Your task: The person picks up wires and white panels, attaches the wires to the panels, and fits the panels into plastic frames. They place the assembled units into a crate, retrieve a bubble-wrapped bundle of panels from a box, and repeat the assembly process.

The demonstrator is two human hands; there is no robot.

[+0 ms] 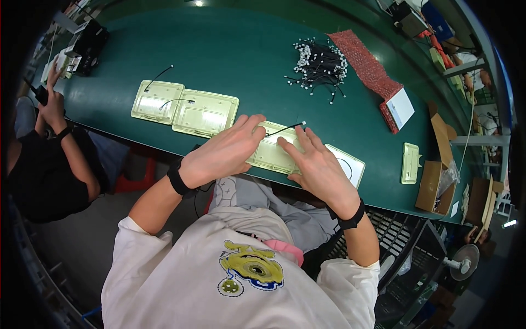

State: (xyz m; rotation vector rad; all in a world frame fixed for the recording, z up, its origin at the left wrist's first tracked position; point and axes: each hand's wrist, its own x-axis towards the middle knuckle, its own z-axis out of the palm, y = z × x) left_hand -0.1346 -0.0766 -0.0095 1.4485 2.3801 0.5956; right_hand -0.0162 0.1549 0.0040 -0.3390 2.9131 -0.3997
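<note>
A pale yellow-green plastic cover lies on the near edge of the green table, its ribbed inner side up. My left hand rests over its left end, fingers stretched out and thumb at the near edge. My right hand touches the right part, fingers apart, with the index fingertip on the inner face. Between the hands a short black cable runs up to the right. Its white connector is beside my right fingertips. My fingers hide part of the cover and the cable's other end.
Two similar covers with cables lie to the left, a white panel to the right. Farther off are a heap of black cables, red bubble wrap, a small pale part and a cardboard box. A co-worker sits left.
</note>
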